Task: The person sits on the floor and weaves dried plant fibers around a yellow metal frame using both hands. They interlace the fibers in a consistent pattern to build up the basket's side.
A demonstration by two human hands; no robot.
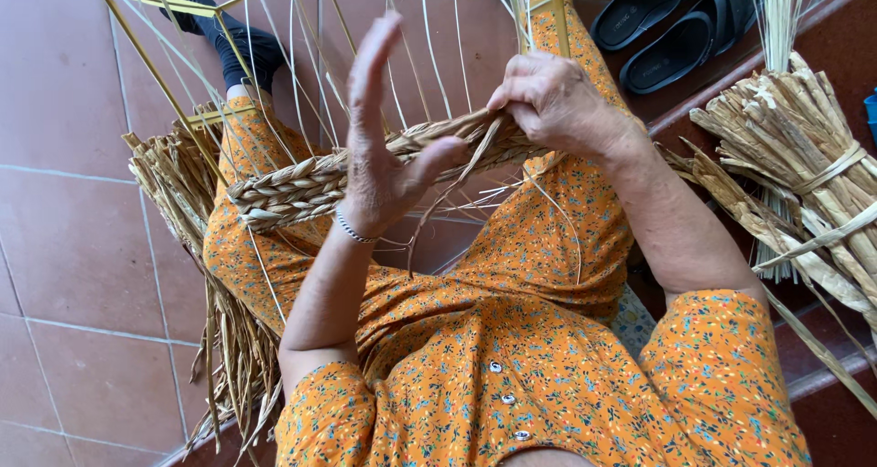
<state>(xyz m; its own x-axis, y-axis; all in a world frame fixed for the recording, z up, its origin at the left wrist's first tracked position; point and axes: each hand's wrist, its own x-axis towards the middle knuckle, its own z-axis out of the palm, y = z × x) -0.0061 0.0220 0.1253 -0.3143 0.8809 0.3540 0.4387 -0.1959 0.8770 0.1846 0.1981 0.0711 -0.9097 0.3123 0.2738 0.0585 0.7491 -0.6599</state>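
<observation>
I see the right hand (548,101) pinching dried straw strands (475,143) at the end of a woven braid (301,188), which lies across the lap inside a thin yellow frame (155,69). The left hand (384,147) is spread, thumb touching the strands. Straw bundle (804,165) nearby at right.

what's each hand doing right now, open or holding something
Left hand: open, fingers spread upward, thumb against the woven straw band.
Right hand: closed, gripping the straw strands at the band's working end.
</observation>
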